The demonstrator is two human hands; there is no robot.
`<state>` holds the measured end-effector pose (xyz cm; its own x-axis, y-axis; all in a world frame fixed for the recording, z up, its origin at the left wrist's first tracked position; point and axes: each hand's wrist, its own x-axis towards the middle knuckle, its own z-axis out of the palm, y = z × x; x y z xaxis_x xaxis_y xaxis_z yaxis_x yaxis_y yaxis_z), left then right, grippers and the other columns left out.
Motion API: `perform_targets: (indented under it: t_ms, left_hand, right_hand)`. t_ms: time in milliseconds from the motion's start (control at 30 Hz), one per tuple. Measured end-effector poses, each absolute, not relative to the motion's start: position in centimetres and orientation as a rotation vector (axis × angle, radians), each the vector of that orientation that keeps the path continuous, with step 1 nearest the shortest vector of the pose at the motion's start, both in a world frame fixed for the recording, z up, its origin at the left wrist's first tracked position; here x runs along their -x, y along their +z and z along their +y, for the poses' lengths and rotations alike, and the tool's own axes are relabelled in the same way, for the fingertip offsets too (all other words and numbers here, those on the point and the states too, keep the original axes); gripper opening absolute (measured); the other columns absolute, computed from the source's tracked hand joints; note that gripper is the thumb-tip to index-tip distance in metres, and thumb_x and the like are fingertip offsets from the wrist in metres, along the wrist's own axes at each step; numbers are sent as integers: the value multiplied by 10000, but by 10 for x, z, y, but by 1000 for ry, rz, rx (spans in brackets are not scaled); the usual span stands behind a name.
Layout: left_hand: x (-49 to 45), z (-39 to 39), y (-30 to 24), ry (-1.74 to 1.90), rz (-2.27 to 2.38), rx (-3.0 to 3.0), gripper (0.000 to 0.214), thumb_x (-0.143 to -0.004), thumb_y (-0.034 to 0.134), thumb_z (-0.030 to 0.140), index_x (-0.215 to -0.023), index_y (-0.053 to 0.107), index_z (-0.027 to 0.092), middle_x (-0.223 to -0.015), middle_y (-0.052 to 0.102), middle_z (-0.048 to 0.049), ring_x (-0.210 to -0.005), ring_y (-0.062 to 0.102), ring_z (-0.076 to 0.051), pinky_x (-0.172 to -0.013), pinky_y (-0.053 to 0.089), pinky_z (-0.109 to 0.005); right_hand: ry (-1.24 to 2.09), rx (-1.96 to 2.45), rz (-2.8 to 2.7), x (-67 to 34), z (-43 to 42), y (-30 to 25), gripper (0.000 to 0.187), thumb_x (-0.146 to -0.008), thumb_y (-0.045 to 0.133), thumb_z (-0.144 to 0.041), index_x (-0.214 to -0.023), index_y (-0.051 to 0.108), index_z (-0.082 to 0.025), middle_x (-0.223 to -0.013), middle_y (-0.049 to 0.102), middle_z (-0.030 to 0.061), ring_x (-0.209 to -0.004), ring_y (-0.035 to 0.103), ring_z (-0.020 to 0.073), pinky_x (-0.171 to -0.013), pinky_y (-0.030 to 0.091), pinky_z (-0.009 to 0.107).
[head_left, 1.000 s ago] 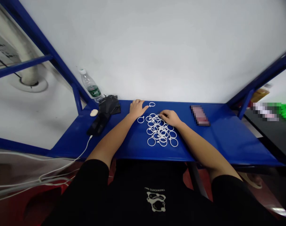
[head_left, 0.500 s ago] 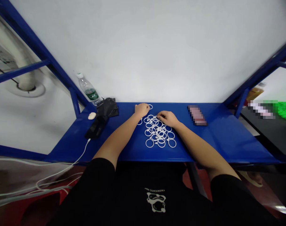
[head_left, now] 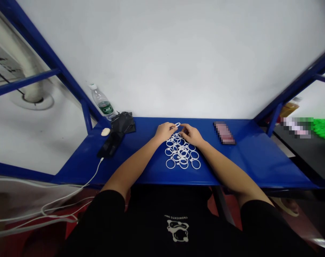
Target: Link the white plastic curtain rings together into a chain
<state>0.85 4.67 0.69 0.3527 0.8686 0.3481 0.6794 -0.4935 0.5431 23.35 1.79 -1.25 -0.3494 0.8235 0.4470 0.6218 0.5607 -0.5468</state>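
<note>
A heap of several white plastic rings (head_left: 181, 153) lies on the blue table (head_left: 248, 160) in front of me. My left hand (head_left: 165, 131) is at the far left edge of the heap, its fingers pinched on one white ring (head_left: 176, 125) lifted just above the pile. My right hand (head_left: 192, 135) rests at the far right edge of the heap with its fingers curled, the fingertips close to that same ring. Whether the right hand grips anything is hidden by its fingers.
At the back left stand a water bottle (head_left: 103, 102), a crumpled black bag (head_left: 123, 122), a small white object (head_left: 105, 131) and a dark phone (head_left: 108, 147) with a white cable (head_left: 79, 187). Another phone (head_left: 224, 132) lies at the right. Blue frame bars (head_left: 58, 73) flank the table.
My left hand closed on a ring at the far side of the table and brought it right, toward my right hand above the heap. The right hand shifted slightly toward it.
</note>
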Motion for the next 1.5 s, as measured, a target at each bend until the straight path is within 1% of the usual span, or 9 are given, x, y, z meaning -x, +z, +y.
perform_targets:
  t_ms: [100, 267, 400, 600, 800, 1000, 1167, 1400, 1500]
  left_hand:
    - [-6, 26, 6, 1034, 1276, -2276, 209, -1026, 678, 378, -1074, 838, 252, -962, 793, -39, -857, 719, -185, -792, 546, -305]
    - [-4, 12, -3, 1187, 1206, -2242, 184, -1024, 695, 344, -998, 842, 237, -982, 810, -41, -910, 745, -181, -841, 569, -305]
    - [-7, 16, -8, 1185, 1176, -2255, 208, -1032, 681, 338, -935, 838, 241, -936, 806, -36, -871, 744, -177, -847, 575, -314]
    - [-3, 17, -8, 1185, 1154, -2394, 179, -1039, 670, 307, -1099, 831, 259, -1070, 803, -57, -1033, 735, -204, -972, 542, -368]
    - [-2, 15, -6, 1154, 1110, -2547, 184, -1047, 656, 325, -1037, 818, 237, -1042, 787, -70, -1022, 710, -224, -967, 501, -404]
    - [-3, 13, -4, 1169, 1170, -2527, 208, -1055, 629, 336, -1017, 811, 244, -1036, 786, -70, -1025, 702, -227, -987, 491, -414]
    - [0, 16, -3, 1259, 1220, -2453, 205, -1060, 615, 303, -1101, 811, 260, -1095, 804, -66, -1077, 711, -239, -1027, 494, -440]
    - [-5, 13, -7, 1235, 1094, -2507, 127, -1051, 646, 282, -1054, 767, 245, -1100, 813, -59, -1092, 734, -231, -1038, 510, -422]
    - [-8, 11, -8, 1225, 1019, -2538, 120, -1048, 653, 285, -1101, 751, 238, -1123, 812, -71, -1098, 741, -229, -1036, 517, -423]
  right_hand:
    - [255, 1125, -2081, -230, 13, -9, 445, -993, 693, -437, -1370, 637, -210, -1029, 779, 73, -727, 690, 191, -708, 537, 326]
    - [99, 1063, -2195, -222, 3, -2, 307, -1077, 566, -486, -1134, 750, -247, -1023, 796, 94, -889, 725, 229, -800, 546, 340]
    - [71, 1076, -2198, -221, 0, -1, 341, -1089, 537, -495, -1091, 763, -240, -1015, 802, 101, -868, 729, 230, -792, 550, 346]
    - [132, 1071, -2148, -224, 4, -4, 361, -1087, 523, -501, -1089, 767, -234, -995, 800, 107, -897, 734, 247, -825, 575, 370]
    - [187, 999, -2186, -226, 2, -4, 358, -1091, 514, -487, -1025, 763, -238, -979, 804, 101, -888, 736, 245, -839, 574, 377]
    - [213, 1060, -2126, -224, 0, -1, 364, -1080, 527, -504, -1012, 759, -231, -914, 783, 85, -812, 707, 225, -780, 559, 356]
    - [223, 1001, -2161, -227, 1, 1, 411, -1087, 481, -521, -994, 762, -235, -915, 786, 80, -827, 716, 227, -798, 552, 360]
    - [308, 1146, -1899, -226, 3, -5, 440, -1071, 511, -573, -1256, 705, -224, -864, 768, 54, -740, 704, 226, -749, 558, 358]
    - [322, 1140, -1854, -225, 4, -5, 423, -1082, 493, -570, -1214, 710, -232, -875, 774, 55, -735, 702, 218, -735, 561, 349]
